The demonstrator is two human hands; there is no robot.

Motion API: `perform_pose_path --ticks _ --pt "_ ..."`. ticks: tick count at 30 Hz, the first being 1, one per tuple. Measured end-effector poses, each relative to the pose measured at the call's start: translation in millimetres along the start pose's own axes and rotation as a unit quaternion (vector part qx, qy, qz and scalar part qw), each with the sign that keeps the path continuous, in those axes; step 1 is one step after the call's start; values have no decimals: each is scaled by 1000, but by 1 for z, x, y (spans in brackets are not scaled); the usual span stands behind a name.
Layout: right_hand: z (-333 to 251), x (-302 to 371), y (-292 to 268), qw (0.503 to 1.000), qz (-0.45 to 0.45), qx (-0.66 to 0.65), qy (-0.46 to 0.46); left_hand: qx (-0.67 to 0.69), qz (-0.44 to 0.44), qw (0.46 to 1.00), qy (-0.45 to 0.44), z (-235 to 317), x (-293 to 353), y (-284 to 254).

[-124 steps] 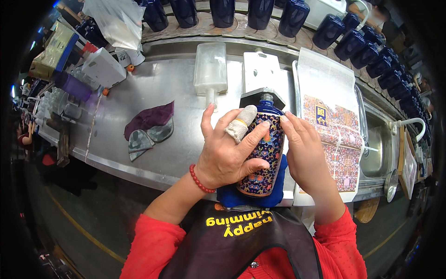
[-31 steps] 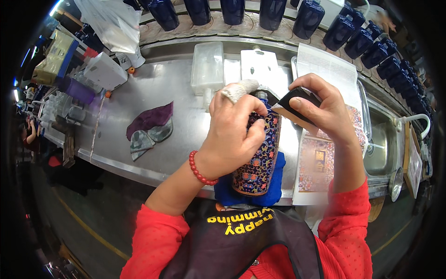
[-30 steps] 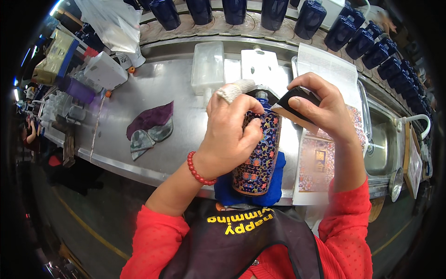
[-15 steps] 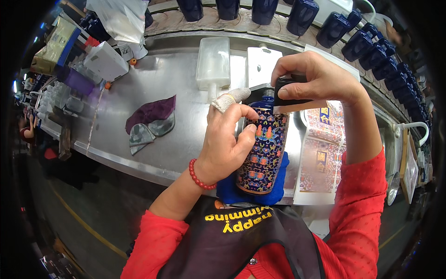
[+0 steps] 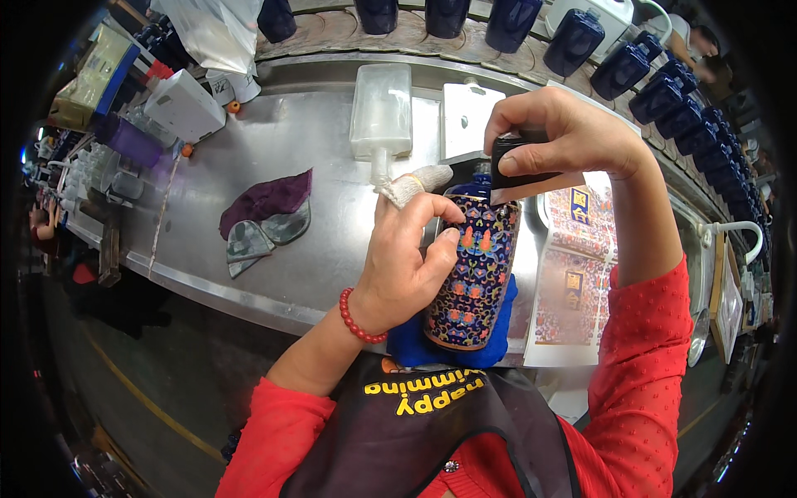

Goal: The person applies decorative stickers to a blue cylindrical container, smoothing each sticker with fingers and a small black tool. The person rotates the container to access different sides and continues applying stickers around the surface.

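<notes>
A dark blue bottle (image 5: pixel 475 286) with a dense, colourful floral pattern lies tilted on a folded blue cloth (image 5: pixel 407 342), its neck pointing away from me. My left hand (image 5: pixel 407 257) grips it from the left, thumb and fingers on the upper body. A whitish cover wraps the left index finger, which reaches past the bottle's shoulder. Pinched in my right hand (image 5: pixel 569 137) is a black-handled scraper (image 5: pixel 523 162) with a thin tan blade. The blade sits against the right side of the neck and shoulder. The far side of the neck is partly hidden.
Printed pattern sheets (image 5: pixel 573 311) lie right of the bottle. Beyond it are a clear, flat-sided bottle (image 5: pixel 380 112) and a white block (image 5: pixel 466 120). A purple-and-grey cloth (image 5: pixel 267 207) rests on the metal table at left. Plain blue bottles (image 5: pixel 573 41) line a curved conveyor behind.
The blue bottles on the conveyor have shifted left. A person has come into view at the far upper right. Both hands, the patterned bottle and the scraper have hardly moved.
</notes>
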State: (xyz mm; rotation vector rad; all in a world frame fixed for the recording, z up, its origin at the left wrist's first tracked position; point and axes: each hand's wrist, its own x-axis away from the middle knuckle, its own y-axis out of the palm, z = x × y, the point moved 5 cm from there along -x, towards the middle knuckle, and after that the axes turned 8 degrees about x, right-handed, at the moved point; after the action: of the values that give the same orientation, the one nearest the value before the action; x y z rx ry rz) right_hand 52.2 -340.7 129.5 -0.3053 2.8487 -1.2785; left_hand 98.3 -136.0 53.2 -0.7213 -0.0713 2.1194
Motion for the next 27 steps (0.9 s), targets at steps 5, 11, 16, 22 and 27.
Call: perform_pose_path --ticks 5,11,16,22,27 --pt "1 0 3 1000 -17 -16 10 30 -3 999 -13 -2 1 2" --pt "3 1 2 999 -6 -15 32 32 0 999 -12 -4 2 2" --pt "2 -4 5 1000 -19 1 -8 35 7 999 -8 -5 2 3" --pt "5 0 6 999 -36 -11 25 27 11 1000 12 -2 1 6" --pt "4 5 8 999 -17 -24 21 -53 20 994 93 5 -1 7"
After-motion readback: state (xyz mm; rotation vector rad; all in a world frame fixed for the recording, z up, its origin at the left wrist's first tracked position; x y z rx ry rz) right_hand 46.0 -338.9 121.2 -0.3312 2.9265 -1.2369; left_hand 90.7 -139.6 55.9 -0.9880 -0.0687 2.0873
